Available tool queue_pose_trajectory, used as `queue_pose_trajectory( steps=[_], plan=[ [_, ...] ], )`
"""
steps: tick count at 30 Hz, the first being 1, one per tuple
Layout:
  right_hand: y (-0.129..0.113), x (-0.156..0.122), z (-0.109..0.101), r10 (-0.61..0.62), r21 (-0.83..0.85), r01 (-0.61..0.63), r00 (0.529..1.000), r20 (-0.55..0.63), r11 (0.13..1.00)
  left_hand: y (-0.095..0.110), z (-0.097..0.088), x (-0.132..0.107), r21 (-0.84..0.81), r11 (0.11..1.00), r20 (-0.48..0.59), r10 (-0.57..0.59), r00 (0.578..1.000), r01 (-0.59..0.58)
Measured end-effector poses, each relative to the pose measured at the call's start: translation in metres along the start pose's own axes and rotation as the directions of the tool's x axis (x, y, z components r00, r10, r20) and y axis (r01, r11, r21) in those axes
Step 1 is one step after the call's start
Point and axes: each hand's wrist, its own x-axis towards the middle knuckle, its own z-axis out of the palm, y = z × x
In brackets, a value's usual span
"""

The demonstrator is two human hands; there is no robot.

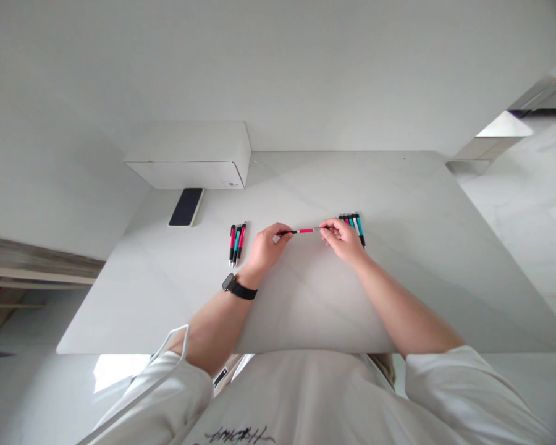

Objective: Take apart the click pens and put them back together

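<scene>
Both hands hold one red pen (306, 230) level above the white table (398, 290). My left hand (267, 246) pinches the pen's black end, and a black watch sits on that wrist. My right hand (343, 238) pinches the other end. Three pens (236, 244), red and teal, lie side by side to the left of my left hand. Several more pens (354, 224), red, teal and white, lie in a row just behind my right hand, partly hidden by its fingers.
A white cardboard box (189, 157) stands at the table's back left against the wall. A dark phone (186, 207) lies face down in front of it. The table's front edge runs near my chest.
</scene>
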Motion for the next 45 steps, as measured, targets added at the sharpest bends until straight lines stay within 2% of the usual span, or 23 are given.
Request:
queue_pose_trajectory(
  steps=[4,10,17,20,23,29,33,45],
  plan=[
    [-0.006,0.001,-0.004,0.011,0.116,0.0,0.996,-0.092,0.993,-0.004,0.001,0.001,-0.072,0.997,-0.02,-0.016,1.0,0.014],
    [-0.006,0.006,-0.014,0.091,0.171,-0.057,0.977,-0.194,0.984,-0.008,0.001,0.003,-0.151,0.988,-0.024,-0.034,0.999,0.03],
    [0.006,0.012,-0.019,0.192,0.273,-0.138,0.964,-0.182,0.952,-0.016,0.002,0.006,-0.232,0.971,-0.035,-0.07,0.997,0.06],
    [0.009,0.011,-0.017,0.22,0.162,-0.197,0.965,-0.14,0.967,-0.016,0.002,0.006,-0.267,0.962,-0.038,-0.07,0.997,0.057],
    [0.009,0.008,-0.017,0.213,-0.028,-0.219,0.967,-0.137,0.975,-0.015,0.001,0.006,-0.282,0.957,-0.034,-0.075,0.997,0.063],
    [0.007,0.007,-0.016,0.083,-0.353,-0.129,0.987,-0.141,0.927,-0.013,0.0,0.006,-0.283,0.956,-0.018,-0.085,0.996,0.077],
    [0.005,0.006,-0.013,0.029,-0.415,-0.077,0.992,-0.121,0.907,-0.013,0.001,0.006,-0.277,0.957,-0.019,-0.092,0.996,0.083],
    [-0.014,0.0,-0.01,-0.065,-0.455,0.047,0.998,-0.025,0.889,-0.013,0.001,0.006,-0.256,0.964,-0.007,-0.081,0.997,0.076]
  ],
)
